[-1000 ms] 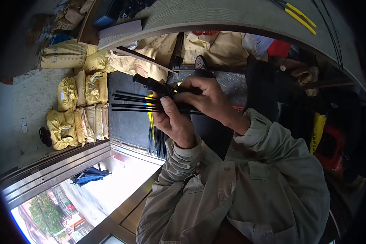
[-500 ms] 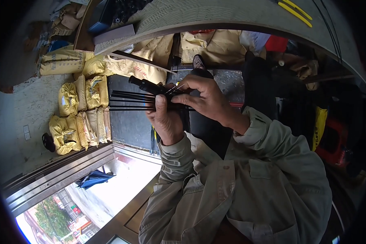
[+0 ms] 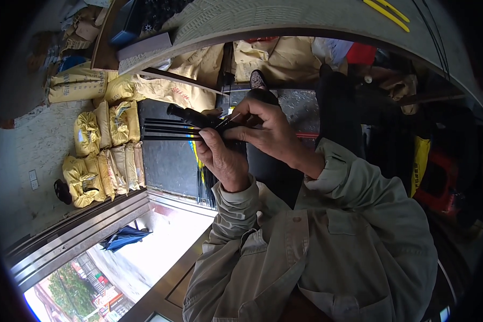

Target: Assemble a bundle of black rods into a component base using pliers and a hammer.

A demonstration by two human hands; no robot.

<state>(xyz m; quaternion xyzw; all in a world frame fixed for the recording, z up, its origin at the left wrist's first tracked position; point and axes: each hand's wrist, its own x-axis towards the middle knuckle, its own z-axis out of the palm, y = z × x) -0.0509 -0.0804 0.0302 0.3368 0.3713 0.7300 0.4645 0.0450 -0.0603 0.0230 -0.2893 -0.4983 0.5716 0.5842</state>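
My left hand is wrapped round a bundle of several thin black rods and a black cylindrical handle-like piece. The rods stick out to the left, roughly parallel. Its thumb presses along the lower side of the bundle. From the right, my right hand reaches in with its fingers pinched on a thin, light metal strip at the bundle's right end. My fingers hide where the strip meets the black parts.
A worktop curves across the top, with yellow-handled pliers on it. Several yellow sacks are stacked at the left. More thin black rods hang below my left hand. A dark blue umbrella lies beyond the doorway.
The black rods and handle have shifted slightly left and up with my left hand, whose thumb has tilted leftward. My right hand keeps its pinch on the metal strip.
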